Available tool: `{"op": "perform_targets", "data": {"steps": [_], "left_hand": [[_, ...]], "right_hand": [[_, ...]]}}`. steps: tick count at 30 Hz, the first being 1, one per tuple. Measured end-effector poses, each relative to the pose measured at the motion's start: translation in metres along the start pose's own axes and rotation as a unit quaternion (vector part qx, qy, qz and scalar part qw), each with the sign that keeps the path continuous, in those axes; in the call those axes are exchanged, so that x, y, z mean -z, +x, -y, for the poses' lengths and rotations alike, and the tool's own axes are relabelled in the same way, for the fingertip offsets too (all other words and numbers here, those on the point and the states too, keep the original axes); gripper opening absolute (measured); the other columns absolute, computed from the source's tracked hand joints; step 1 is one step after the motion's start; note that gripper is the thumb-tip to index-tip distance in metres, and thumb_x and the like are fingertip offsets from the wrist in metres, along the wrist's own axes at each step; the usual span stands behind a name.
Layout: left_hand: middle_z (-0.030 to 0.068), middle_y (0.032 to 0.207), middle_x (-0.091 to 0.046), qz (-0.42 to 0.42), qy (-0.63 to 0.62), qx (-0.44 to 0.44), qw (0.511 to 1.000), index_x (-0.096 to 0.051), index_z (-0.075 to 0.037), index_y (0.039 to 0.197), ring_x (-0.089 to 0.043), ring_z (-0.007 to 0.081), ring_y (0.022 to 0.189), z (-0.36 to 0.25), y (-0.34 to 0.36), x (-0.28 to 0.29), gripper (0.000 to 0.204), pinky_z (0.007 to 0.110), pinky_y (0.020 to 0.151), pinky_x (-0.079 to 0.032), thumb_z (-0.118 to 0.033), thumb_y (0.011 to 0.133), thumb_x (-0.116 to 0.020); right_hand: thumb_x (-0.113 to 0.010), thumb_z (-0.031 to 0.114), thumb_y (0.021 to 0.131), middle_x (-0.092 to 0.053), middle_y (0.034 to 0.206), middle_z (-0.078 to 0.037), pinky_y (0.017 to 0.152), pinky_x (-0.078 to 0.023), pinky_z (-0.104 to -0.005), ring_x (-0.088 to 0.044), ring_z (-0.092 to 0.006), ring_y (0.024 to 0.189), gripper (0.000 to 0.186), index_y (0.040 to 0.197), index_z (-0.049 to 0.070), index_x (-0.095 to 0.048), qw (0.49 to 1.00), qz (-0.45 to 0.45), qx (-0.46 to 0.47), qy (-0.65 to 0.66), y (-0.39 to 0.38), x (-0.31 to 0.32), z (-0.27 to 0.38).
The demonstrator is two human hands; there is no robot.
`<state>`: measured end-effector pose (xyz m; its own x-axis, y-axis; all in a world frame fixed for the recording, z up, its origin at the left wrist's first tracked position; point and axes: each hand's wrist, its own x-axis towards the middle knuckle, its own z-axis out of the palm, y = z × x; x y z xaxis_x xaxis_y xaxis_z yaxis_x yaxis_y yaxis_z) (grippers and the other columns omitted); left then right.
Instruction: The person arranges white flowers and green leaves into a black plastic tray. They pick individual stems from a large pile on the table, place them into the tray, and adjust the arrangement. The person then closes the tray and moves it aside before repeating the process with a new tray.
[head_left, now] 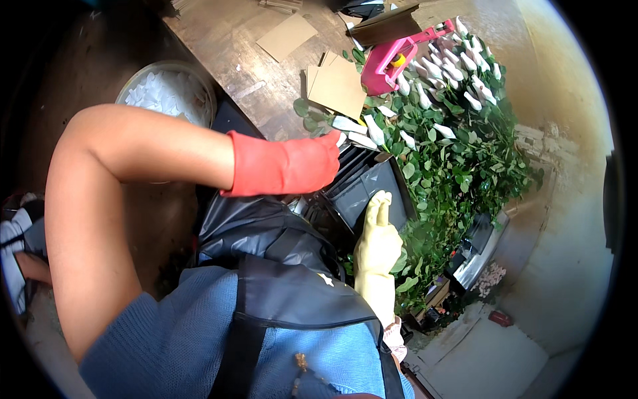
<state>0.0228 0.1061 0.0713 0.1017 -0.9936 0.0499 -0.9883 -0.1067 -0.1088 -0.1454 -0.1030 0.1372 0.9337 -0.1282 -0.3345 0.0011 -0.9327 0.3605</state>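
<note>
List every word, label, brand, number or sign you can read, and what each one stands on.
No readable text.
Brown cards: none visible.
Pink tool: none visible.
Red glove, yellow glove: none visible.
Black apron: a small pale mark, too unclear to read.

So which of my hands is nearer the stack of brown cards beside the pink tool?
Left. Your red-gloved left hand is just below the brown cards in view; your yellow-gloved right hand is farther down, at the black container.

Worn wooden table (240, 70), sunlit; pale wall (573, 90), stained, at right; brown floor (83, 76), dim.
</note>
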Motion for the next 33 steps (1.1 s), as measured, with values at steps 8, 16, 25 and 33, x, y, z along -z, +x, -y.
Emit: {"op": "perform_targets", "data": {"steps": [8, 16, 25, 33], "left_hand": [[0.0075, 0.083, -0.071, -0.063, -0.155, -0.100, 0.981, -0.070, -0.016, 0.092, -0.071, 0.0293, 0.082, 0.055, 0.006, -0.019, 0.011, 0.046, 0.081, -0.054, -0.023, 0.086, -0.065], [0.0032, 0.097, -0.069, -0.013, -0.008, 0.136, 0.991, -0.069, -0.014, 0.108, -0.066, 0.0256, 0.100, 0.092, 0.075, -0.065, 0.022, 0.044, 0.120, -0.039, -0.021, 0.088, -0.062], [0.0109, 0.090, -0.071, 0.008, -0.164, 0.033, 0.986, -0.071, -0.013, 0.102, -0.069, 0.0317, 0.090, 0.111, 0.100, -0.057, 0.018, 0.047, 0.089, -0.052, -0.022, 0.092, -0.060], [0.0112, 0.097, -0.070, -0.147, -0.101, 0.135, 0.975, -0.067, -0.011, 0.123, -0.065, 0.0335, 0.109, 0.072, 0.052, -0.086, 0.034, 0.053, 0.113, -0.041, -0.013, 0.090, -0.062]], "right_hand": [[-0.059, -0.004, 0.085, -0.041, 0.166, -0.017, 0.070, -0.062, -0.0401, -0.072, -0.0317, 0.073, 0.082, 0.162, 0.010, -0.035, 1.000, -0.002, -0.007, -0.005, 0.003, 0.003, 0.002], [-0.059, -0.008, 0.082, -0.046, 0.162, -0.018, 0.068, -0.061, -0.0407, -0.069, -0.0335, 0.070, 0.082, 0.160, 0.008, -0.039, 1.000, -0.015, -0.011, 0.018, 0.009, 0.007, 0.005], [-0.061, 0.005, 0.084, -0.050, 0.161, -0.016, 0.064, -0.060, -0.0352, -0.069, -0.0244, 0.067, 0.077, 0.158, 0.007, -0.040, 0.998, -0.059, 0.006, 0.005, 0.006, 0.002, 0.000], [-0.061, 0.007, 0.100, -0.064, 0.143, -0.022, 0.086, -0.060, -0.0399, -0.075, -0.0349, 0.092, 0.046, 0.146, 0.005, -0.058, 0.935, -0.196, 0.040, 0.294, 0.009, -0.002, -0.024]]}}
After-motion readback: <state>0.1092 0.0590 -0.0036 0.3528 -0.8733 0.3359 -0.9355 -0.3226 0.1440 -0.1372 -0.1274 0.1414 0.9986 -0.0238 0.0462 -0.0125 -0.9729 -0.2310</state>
